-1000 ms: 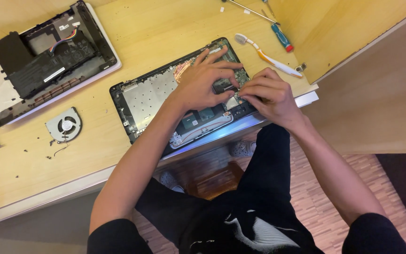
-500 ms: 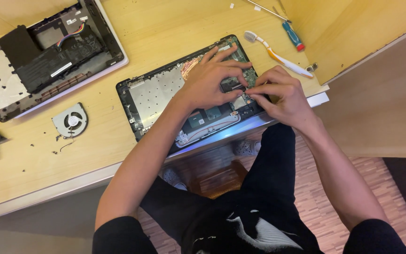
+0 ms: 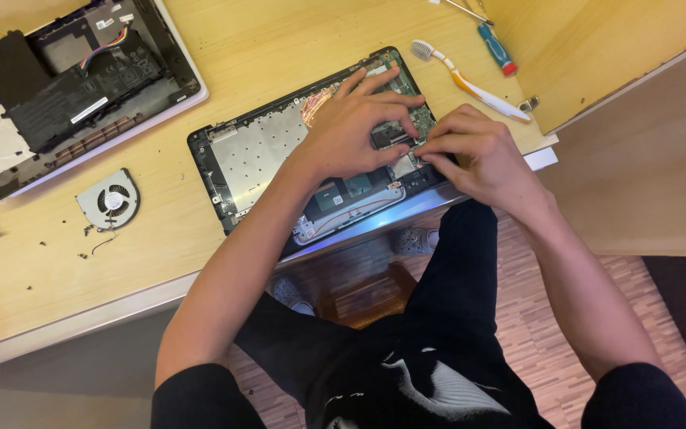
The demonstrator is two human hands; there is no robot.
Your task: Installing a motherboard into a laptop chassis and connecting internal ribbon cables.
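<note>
Head view, pale wooden desk (image 3: 279, 48), striped wood floor (image 3: 541, 318), both hands' (image 3: 359, 127) grip unclear on opened laptop (image 3: 256, 155).

You're in a black short-sleeved top, both sleeves ending above the elbow, forearms bare. Your left hand (image 3: 352, 131) and right hand (image 3: 478, 155) carry no gloves, rings or watch. Black trousers below, and there's a white-and-grey graphic across your shirt front.

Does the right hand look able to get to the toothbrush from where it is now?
Probably yes. The right hand rests on the open laptop, and the toothbrush lies on bare desk just beyond its knuckles, with nothing lying between them.
</note>
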